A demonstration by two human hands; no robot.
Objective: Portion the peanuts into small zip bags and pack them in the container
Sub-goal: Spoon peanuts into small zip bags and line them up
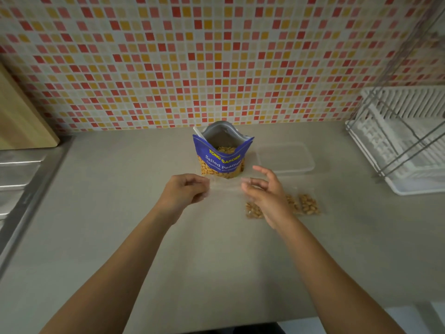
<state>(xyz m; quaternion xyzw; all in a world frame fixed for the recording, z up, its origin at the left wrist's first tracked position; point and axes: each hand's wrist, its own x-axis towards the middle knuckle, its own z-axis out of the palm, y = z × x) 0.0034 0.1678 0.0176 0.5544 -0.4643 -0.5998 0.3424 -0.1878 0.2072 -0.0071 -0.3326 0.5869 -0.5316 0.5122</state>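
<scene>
both hands, left hand [185,189] and right hand [265,191], pinch an empty zip bag [225,189] before the peanut pouch [222,155].

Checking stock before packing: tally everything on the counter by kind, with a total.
Filled small zip bags: 3, at and
Empty zip bag, held between left hand and right hand: 1
Peanut pouch, open: 1
Clear container: 1
Dish rack: 1
Total: 7
</scene>
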